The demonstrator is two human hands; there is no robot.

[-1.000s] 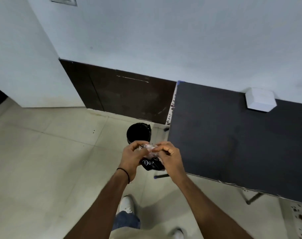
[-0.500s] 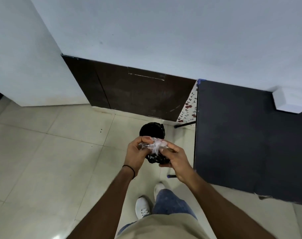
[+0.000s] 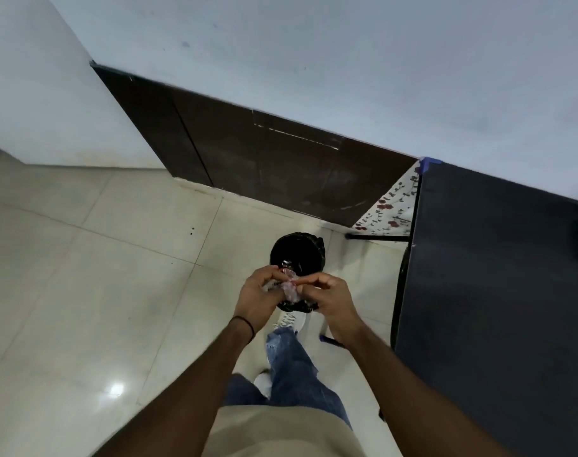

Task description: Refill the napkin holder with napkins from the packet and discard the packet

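1. The left hand (image 3: 259, 296) and the right hand (image 3: 330, 296) meet in front of the body, fingers curled and pinched on the crumpled packet (image 3: 291, 291), which is bunched between them: clear film on top, a dark part hanging below.
2. The bin (image 3: 297, 255), lined with a black bag, stands on the tiled floor (image 3: 83, 291) straight ahead and below the hands; its open mouth shows just past the fingertips.
3. Neither hand looks clearly nearer; the bin sits almost centred, so a short carry forward and a release should drop the packet in.
4. The dark table (image 3: 495, 291) stands to the right; no napkin holder shows.
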